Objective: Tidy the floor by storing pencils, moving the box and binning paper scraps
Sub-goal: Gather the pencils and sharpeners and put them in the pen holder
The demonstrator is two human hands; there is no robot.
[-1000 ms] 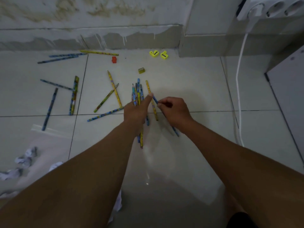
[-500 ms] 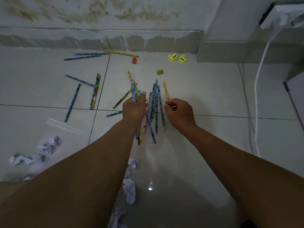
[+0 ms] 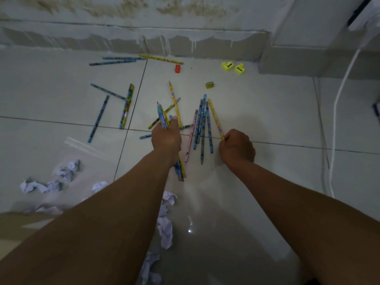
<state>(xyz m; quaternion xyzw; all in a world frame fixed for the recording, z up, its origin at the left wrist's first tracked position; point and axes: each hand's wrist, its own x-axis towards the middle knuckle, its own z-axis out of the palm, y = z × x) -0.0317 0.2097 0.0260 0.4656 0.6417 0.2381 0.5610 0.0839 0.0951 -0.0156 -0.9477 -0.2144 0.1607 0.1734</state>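
Observation:
My left hand (image 3: 166, 138) is closed around a bundle of pencils (image 3: 163, 117) whose tips stick out above and below the fist. My right hand (image 3: 236, 148) pinches the near end of a yellow pencil (image 3: 215, 118) that lies on the tile. Between the two hands rests a loose row of blue and pink pencils (image 3: 201, 128). More pencils (image 3: 126, 105) are scattered on the floor to the left and by the wall (image 3: 160, 59). Crumpled paper scraps (image 3: 165, 229) lie near my arms, with other paper scraps (image 3: 49, 185) at the left.
A clear zip bag (image 3: 86, 147) lies flat at the left. Yellow sharpeners (image 3: 233, 67), a red sharpener (image 3: 177, 68) and an olive one (image 3: 209, 85) sit near the wall. A white cable (image 3: 337, 112) runs down the right side. A cardboard edge (image 3: 12, 223) shows at lower left.
My right hand let go of a blue pencil, shifted right and closed on the yellow pencil's end. The left hand stays on its bundle, and the view has drifted so more paper scraps show.

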